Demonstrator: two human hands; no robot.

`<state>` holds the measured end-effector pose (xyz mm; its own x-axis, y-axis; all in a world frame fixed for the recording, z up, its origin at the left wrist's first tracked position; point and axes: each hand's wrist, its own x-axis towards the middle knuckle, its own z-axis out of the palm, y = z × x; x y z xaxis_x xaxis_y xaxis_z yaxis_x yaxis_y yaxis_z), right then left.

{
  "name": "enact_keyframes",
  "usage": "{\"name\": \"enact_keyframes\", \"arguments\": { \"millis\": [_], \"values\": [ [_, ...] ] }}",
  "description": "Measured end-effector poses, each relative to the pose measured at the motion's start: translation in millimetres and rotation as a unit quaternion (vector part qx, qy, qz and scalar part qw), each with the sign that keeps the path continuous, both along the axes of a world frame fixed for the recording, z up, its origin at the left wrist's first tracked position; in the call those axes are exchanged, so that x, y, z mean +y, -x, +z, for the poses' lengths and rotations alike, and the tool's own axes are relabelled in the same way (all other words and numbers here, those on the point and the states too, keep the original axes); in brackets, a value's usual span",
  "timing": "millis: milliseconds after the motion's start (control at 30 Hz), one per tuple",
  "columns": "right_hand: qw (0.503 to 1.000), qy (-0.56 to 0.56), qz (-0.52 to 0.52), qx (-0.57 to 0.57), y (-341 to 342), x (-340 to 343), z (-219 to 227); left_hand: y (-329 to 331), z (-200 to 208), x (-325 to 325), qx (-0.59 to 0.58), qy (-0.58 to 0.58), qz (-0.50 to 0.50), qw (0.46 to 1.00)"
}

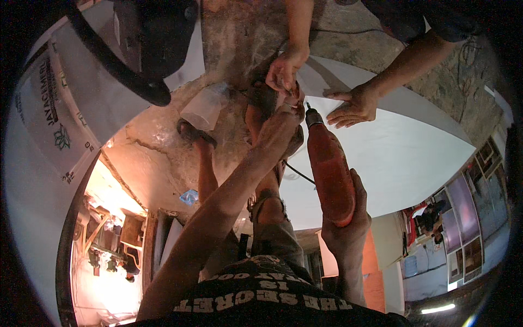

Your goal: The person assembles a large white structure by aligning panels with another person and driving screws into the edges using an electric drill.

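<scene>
You had your right hand (353,210) wrapped firmly around the back end of an orange-red power drill (331,171), which was out over the big white sheet (392,158) with its bit (308,106) pointing away from you. My guess: fairly hefty, hard-shelled, maybe slick with a sweaty palm, so the rear was a sensible hold, well apart from the bit. Your left hand (291,109) was bunched up near the tip, right by a co-worker's hand (286,68); couldn't tell what, if anything, you were pinching. Writing-wise, I couldn't read any on the drill. Your black shirt (245,272) had pale block capitals, and the pale panel (32,158) on your left carried dark print plus a green leafy logo (61,136).
</scene>
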<state>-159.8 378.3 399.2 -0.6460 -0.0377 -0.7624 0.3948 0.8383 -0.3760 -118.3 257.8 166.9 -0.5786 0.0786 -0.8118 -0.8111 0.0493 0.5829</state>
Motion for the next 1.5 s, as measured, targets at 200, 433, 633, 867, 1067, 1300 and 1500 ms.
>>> {"name": "enact_keyframes", "arguments": {
  "millis": [200, 433, 633, 867, 1067, 1300, 1500],
  "values": [
    [0.997, -0.044, 0.048, 0.033, -4.1, 24.3, -6.4, 3.2, 9.8, 27.3, -0.06, -0.062, 0.02, 0.996],
    [0.974, -0.08, 0.21, -0.012, 15.7, -5.6, -3.2, -50.4, -58.0, 28.9, -0.002, -0.259, 0.3, 0.918],
    [0.94, -0.101, 0.325, 0.015, 14.0, 35.4, 3.4, -0.4, 16.6, -4.3, 0.261, 0.122, -0.105, 0.952],
    [0.99, -0.025, 0.114, -0.072, -33.3, 72.9, 32.7, 31.4, 14.3, -12.6, 0.238, 0.218, -0.142, 0.936],
    [0.993, 0.058, -0.028, -0.096, -99.7, 90.3, 32.0, 27.3, 1.8, -18.6, 0.356, 0.257, -0.197, 0.876],
    [0.909, 0.043, -0.387, -0.146, -233.7, 85.0, 31.5, -74.5, 14.5, 49.3, 0.201, 0.26, -0.04, 0.944],
    [0.802, 0.091, -0.589, -0.044, -357.9, 63.6, 29.8, -176.0, 16.2, 51.4, 0.179, 0.116, -0.296, 0.931]
  ]
}}
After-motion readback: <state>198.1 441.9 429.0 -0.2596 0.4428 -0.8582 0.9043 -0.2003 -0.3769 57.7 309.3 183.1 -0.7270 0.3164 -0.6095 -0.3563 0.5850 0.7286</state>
